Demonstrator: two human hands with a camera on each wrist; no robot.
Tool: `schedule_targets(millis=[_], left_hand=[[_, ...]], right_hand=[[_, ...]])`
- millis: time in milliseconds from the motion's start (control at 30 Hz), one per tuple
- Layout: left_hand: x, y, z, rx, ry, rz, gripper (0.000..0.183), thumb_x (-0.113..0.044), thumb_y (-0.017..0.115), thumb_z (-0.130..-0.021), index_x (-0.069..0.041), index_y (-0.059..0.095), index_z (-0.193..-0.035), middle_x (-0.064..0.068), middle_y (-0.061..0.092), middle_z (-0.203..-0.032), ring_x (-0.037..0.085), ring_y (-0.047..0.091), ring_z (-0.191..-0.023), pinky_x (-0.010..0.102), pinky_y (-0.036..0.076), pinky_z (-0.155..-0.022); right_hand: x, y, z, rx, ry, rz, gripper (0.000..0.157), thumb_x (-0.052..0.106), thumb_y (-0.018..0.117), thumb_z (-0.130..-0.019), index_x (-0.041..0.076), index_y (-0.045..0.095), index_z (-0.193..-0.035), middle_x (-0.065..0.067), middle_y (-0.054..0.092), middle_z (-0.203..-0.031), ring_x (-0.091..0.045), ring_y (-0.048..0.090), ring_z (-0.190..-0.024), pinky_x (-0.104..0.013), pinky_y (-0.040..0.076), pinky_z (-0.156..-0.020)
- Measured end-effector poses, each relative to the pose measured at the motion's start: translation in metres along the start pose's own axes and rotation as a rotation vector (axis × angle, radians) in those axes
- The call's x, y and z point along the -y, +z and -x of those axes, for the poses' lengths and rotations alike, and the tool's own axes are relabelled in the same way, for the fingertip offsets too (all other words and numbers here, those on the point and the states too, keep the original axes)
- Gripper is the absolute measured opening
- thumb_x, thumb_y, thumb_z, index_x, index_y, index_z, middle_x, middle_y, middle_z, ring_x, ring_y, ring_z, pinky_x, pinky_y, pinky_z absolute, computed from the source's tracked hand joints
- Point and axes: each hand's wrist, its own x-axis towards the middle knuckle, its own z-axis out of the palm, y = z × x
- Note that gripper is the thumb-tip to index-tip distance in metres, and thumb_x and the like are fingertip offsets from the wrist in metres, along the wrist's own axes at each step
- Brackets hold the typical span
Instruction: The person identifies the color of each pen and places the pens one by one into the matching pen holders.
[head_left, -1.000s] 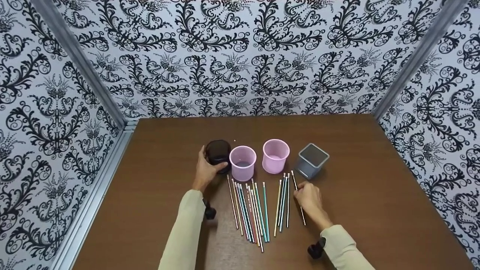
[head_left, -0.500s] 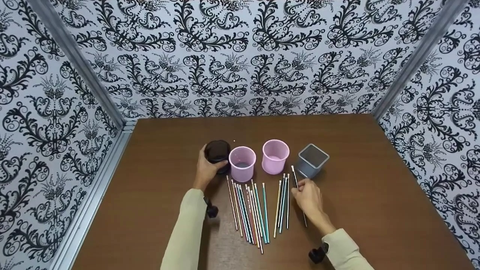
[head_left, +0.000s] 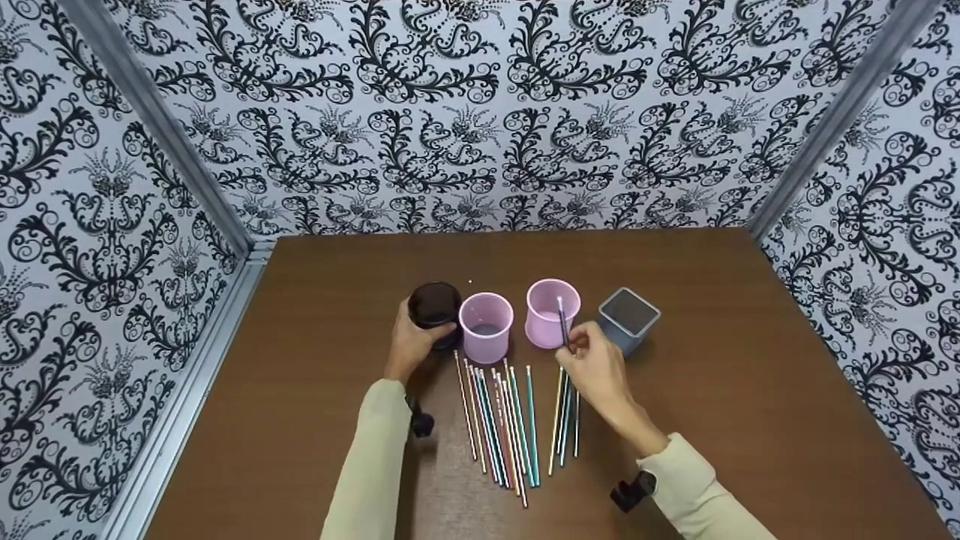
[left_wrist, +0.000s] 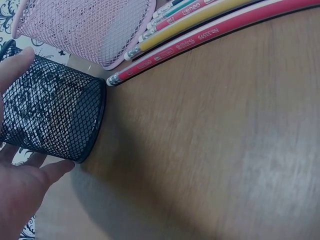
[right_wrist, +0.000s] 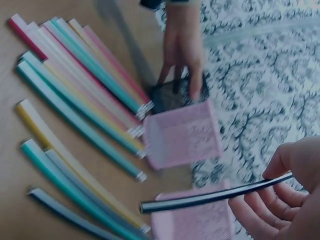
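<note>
Dark pencil [right_wrist: 200,199] between the right fingers [right_wrist: 248,214]

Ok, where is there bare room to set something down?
Bare brown tabletop lies left of the left hand gripping a round black mesh cup, right of the square grey cup, and behind the cups, bar a white speck. The middle is crowded: multicoloured pencils lie before two round pink mesh cups.

From here I see plain pale-cream long sleeves [head_left: 367,457], each with a chunky black wrist camera [head_left: 422,425].
</note>
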Motion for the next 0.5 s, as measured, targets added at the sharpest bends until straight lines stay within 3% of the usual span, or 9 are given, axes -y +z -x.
schedule_targets(millis=[267,400,500], left_hand=[[0.001,-0.001,0.001,0.006,-0.007,-0.009,0.094,-0.017,0.091,-0.069,-0.001,0.04,-0.145,0.021,0.054,-0.143,0.035,0.05,-0.135,0.048,0.036,-0.117],[0.002,-0.001,0.002,0.004,0.001,-0.007,0.094,-0.017,0.092,-0.068,0.0,0.041,-0.145,0.022,0.055,-0.142,0.035,0.051,-0.134,0.047,0.036,-0.117],[0.003,0.0,0.002,-0.002,0.009,-0.01,0.093,-0.017,0.092,-0.067,-0.001,0.042,-0.144,0.022,0.056,-0.141,0.036,0.051,-0.133,0.047,0.036,-0.117]], right_hand=[[0.049,0.005,-0.023,0.083,-0.044,-0.297,0.018,0.003,0.071,-0.083,-0.002,0.064,-0.1,-0.017,0.072,-0.093,-0.016,0.066,-0.08,-0.017,0.052,-0.066],[0.066,0.016,-0.04,0.113,-0.094,-0.416,0.019,0.0,0.071,-0.085,-0.004,0.063,-0.102,-0.021,0.071,-0.097,-0.022,0.07,-0.085,-0.02,0.057,-0.069],[0.076,0.028,-0.052,0.143,-0.104,-0.498,0.019,-0.003,0.07,-0.086,-0.006,0.061,-0.102,-0.023,0.07,-0.098,-0.03,0.07,-0.087,-0.03,0.061,-0.075]])
